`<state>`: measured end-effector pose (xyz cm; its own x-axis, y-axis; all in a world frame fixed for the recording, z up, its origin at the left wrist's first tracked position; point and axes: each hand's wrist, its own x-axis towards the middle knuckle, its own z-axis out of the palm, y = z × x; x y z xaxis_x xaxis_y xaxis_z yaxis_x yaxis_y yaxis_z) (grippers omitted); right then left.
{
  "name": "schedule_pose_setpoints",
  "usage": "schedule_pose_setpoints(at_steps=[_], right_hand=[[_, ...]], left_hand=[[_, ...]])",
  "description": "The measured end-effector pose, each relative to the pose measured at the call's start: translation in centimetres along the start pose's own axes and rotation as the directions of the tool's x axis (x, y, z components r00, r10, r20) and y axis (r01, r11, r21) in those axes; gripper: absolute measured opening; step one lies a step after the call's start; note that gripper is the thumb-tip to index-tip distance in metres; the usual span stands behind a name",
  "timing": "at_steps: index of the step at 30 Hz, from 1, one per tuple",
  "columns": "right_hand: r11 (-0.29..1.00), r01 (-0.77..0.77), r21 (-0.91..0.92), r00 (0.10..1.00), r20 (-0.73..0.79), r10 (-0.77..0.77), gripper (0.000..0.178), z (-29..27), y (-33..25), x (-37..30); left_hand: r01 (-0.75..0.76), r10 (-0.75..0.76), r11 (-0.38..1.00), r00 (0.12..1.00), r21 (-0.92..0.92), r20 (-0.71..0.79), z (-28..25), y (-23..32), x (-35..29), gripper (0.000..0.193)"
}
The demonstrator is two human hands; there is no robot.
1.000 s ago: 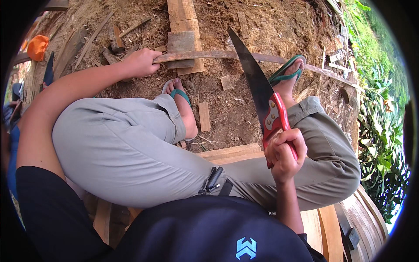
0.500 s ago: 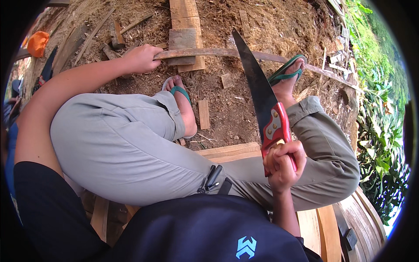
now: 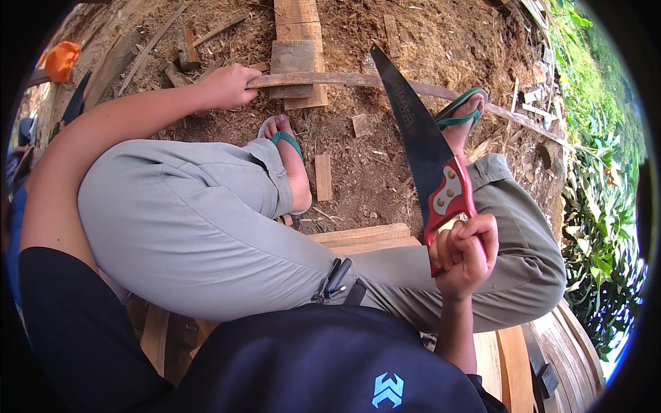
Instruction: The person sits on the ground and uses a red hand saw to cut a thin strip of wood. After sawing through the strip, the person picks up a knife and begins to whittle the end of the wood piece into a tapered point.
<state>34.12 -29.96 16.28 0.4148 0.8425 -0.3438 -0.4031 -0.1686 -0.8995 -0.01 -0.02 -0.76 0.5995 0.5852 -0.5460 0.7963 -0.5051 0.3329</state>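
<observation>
My right hand (image 3: 467, 251) is wrapped round the red handle of a handsaw (image 3: 418, 141). The saw's dark blade points away from me and up to the left, over the ground between my feet. With my left hand (image 3: 231, 87) I grip the left end of a long, thin wooden strip (image 3: 337, 79). The strip crosses a short weathered board (image 3: 292, 63), which lies on a longer plank (image 3: 298, 27). Farther right, the strip runs past my sandalled right foot (image 3: 463, 113).
Offcuts and chips, among them a small block (image 3: 323, 177), lie on the brown dirt. Pale boards (image 3: 365, 237) are beneath me. An orange object (image 3: 62, 62) and another dark blade (image 3: 77, 98) are at the far left. Green plants (image 3: 599, 241) border the right side.
The saw and my right hand have moved slightly right, and more of the blade's flat side shows. My left hand still grips the strip.
</observation>
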Motion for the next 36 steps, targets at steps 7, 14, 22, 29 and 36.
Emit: schedule_pose_setpoints(at_steps=[7,14,22,29,36], right_hand=[[0.996,-0.039,0.075,0.996,-0.081,0.045,0.012,1.5,0.7,0.3],[0.991,-0.059,0.12,0.991,-0.113,0.072,0.011,1.1,1.7,2.1],[0.996,-0.049,0.075,0.994,-0.09,0.056,0.012,-0.1,0.0,0.0],[0.998,-0.062,-0.001,0.996,-0.072,0.062,0.01,1.8,1.0,2.3],[0.996,-0.087,-0.035,0.995,-0.044,0.085,0.01,1.6,-0.8,3.3]], left_hand=[[-0.027,0.028,1.0,0.999,-0.008,0.018,-0.3,-0.1,-0.3,0.027],[-0.031,0.03,0.998,0.999,-0.049,-0.024,0.0,-0.3,-0.3,0.038],[0.008,-0.008,0.999,1.0,-0.04,-0.009,-0.5,0.5,-0.3,0.037],[0.006,-0.005,0.999,0.999,-0.047,0.038,-0.5,0.0,-0.4,0.034],[0.022,-0.022,0.999,1.0,-0.038,0.003,0.1,0.0,-0.2,0.035]])
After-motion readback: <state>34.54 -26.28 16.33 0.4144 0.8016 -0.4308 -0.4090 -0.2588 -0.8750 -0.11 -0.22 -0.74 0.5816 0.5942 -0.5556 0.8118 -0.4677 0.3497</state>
